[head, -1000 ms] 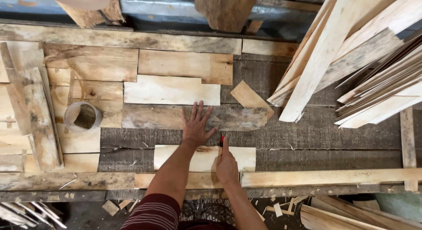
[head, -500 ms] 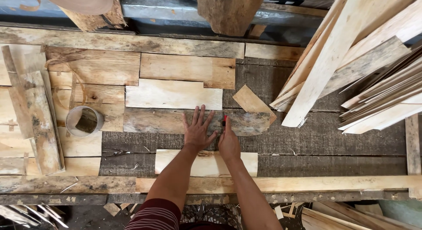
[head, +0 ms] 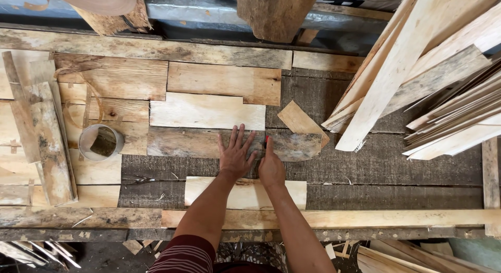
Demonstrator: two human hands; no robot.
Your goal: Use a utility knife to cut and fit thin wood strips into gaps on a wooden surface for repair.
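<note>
Mid-frame, our left hand (head: 236, 154) lies spread on a grey, weathered veneer strip (head: 209, 143); right hand (head: 271, 167) pinches a red-tipped tool (head: 266, 141).

Veneer strip (head: 209, 142): on desk (head: 396, 163), under both hands.
Tape roll (head: 100, 142): left of it.
Stacked slats (head: 428, 80): right.

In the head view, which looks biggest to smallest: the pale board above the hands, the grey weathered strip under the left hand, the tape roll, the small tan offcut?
1. Grey weathered strip
2. Pale board, close behind it
3. Small tan offcut
4. Tape roll, near the offcut's size; unsure.
</note>
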